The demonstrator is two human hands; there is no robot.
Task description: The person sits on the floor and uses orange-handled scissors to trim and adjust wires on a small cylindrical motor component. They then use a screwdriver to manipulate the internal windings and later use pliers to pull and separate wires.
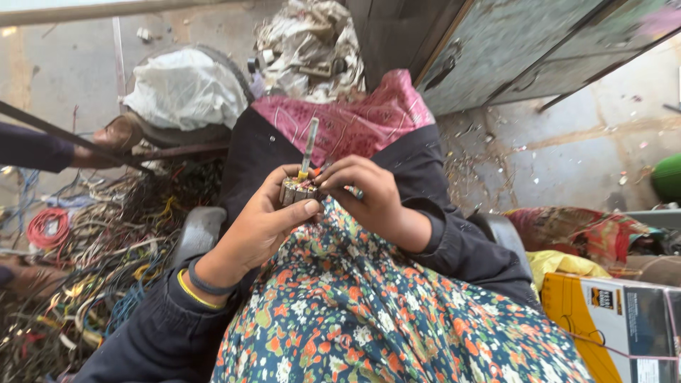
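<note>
Seated person, lap covered by floral cloth (369,319). Both hands meet over the lap, close together, on one small part.

Left hand (262,223): fingers wrapped around a small motor armature (296,189), thumb pressed across its near side. Grip is firm. Two bands sit on the left wrist, one dark, one yellow.

Armature: ribbed, metallic, held upright just above the floral cloth, with a thin shaft (310,145) rising out of its top, slightly tilted.

Right hand (362,191): fingers curled, tips pinching at the armature's right side, where something orange shows. Cannot tell whether it holds a tool; the fingertips hide it.

Surroundings: a tangled heap of wires (92,262) covers the floor at left, with a red coil among them. Another person's dark sleeve (32,147) reaches in at the left edge. A white sack (186,89) lies beyond the knees. A yellow-and-grey box (617,319) sits at lower right. A pink cloth (355,117) drapes over the knees.
</note>
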